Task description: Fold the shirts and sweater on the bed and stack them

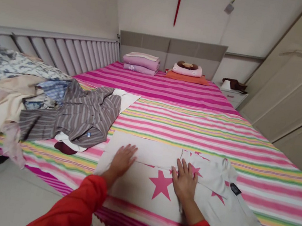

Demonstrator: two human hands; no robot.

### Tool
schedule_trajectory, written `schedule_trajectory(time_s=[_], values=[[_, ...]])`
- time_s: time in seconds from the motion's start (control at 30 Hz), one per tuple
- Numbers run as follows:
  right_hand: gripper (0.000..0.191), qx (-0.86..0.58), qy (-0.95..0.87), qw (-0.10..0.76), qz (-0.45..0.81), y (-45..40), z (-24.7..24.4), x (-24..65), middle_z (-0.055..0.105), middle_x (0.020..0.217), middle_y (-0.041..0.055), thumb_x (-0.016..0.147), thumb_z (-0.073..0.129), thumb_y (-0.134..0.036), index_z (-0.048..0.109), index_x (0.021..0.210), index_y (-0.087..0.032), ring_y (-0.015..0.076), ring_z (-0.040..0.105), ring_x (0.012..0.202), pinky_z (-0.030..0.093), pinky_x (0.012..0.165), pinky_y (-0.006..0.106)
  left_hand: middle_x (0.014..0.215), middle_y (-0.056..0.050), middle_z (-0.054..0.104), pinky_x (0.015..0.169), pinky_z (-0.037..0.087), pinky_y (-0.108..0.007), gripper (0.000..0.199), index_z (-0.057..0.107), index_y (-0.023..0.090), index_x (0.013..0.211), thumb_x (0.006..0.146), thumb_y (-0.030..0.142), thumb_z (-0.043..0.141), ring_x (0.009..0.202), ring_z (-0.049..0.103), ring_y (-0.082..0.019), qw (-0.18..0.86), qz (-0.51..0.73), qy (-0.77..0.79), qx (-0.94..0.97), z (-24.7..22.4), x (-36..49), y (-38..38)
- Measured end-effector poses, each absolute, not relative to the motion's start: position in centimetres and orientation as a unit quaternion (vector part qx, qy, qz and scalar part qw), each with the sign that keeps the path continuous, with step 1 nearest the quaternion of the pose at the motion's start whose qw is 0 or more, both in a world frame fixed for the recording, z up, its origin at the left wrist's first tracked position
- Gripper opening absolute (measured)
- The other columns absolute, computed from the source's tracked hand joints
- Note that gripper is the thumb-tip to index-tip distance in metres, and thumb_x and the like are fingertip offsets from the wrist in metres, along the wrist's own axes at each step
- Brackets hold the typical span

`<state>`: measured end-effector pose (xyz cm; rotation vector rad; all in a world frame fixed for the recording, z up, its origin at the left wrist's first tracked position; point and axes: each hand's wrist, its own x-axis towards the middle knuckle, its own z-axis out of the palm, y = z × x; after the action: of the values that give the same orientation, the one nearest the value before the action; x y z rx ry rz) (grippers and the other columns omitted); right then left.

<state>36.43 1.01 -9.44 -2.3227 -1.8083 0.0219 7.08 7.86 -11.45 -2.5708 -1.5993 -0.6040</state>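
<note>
A white garment with pink stars point(135, 182) lies spread on the striped bed, with folds running across it. Near its left end, my left hand point(123, 159) rests flat on the cloth, fingers stretched. My right hand point(185, 181) lies on the garment's middle beside a large pink star, its fingers spread. Neither hand holds anything. To the right the cloth is wrinkled, and a small black label point(235, 189) shows near its neckline. The red sleeves cover both my forearms.
To the left lies a heap of clothes, a grey-brown striped shirt point(89, 114) among them. Folded purple bedding point(141, 63) and a pink pillow point(187, 70) sit by the headboard point(143, 41). A white railing point(76, 53) borders the left side; a wardrobe point(301, 73) stands right.
</note>
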Motion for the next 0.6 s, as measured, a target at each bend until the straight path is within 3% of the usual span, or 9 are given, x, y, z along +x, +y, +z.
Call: schedule_trajectory(time_s=[0.13, 0.3, 0.43, 0.6], values=[[0.058, -0.786, -0.609, 0.103, 0.01, 0.9, -9.3, 36.3, 0.038, 0.156, 0.0045, 0.098, 0.022, -0.048, 0.04, 0.149, -0.026, 0.0292, 0.026, 0.145, 0.021, 0.113, 0.054, 0.144, -0.006, 0.053, 0.111, 0.033, -0.047, 0.044, 0.054, 0.026, 0.136, 0.096, 0.032, 0.035, 0.135, 0.045, -0.026, 0.037, -0.197, -0.605, -0.771, -10.6, -0.4, 8.3], [0.059, -0.784, -0.61, 0.112, 0.012, 0.9, -9.4, 36.3, 0.039, 0.155, 0.0047, 0.098, 0.021, -0.05, 0.041, 0.148, -0.025, 0.0289, 0.027, 0.144, 0.02, 0.113, 0.053, 0.127, -0.014, 0.065, 0.102, 0.041, -0.042, 0.046, 0.059, 0.016, 0.126, 0.096, 0.036, 0.031, 0.117, 0.058, -0.026, 0.023, -0.281, -0.674, -0.683, -10.6, -3.8, 7.1], [0.059, -0.781, -0.613, 0.121, 0.01, 0.8, -9.4, 36.4, 0.039, 0.155, 0.0053, 0.098, 0.02, -0.051, 0.042, 0.147, -0.025, 0.0289, 0.027, 0.144, 0.019, 0.113, 0.053, 0.116, -0.015, 0.067, 0.095, 0.044, -0.046, 0.042, 0.065, 0.017, 0.11, 0.086, 0.048, 0.05, 0.109, 0.059, -0.03, 0.006, -0.328, -0.716, -0.616, -11.5, -3.1, 6.2], [0.059, -0.786, -0.607, 0.114, 0.022, 0.8, -9.0, 36.2, 0.038, 0.156, 0.0042, 0.099, 0.021, -0.05, 0.041, 0.147, -0.025, 0.0283, 0.026, 0.144, 0.019, 0.114, 0.053, 0.092, -0.009, 0.07, 0.086, 0.048, -0.042, 0.024, 0.063, 0.021, 0.077, 0.077, 0.045, 0.059, 0.093, 0.062, -0.027, -0.053, -0.349, -0.717, -0.6, -11.4, -3.4, 7.6]])
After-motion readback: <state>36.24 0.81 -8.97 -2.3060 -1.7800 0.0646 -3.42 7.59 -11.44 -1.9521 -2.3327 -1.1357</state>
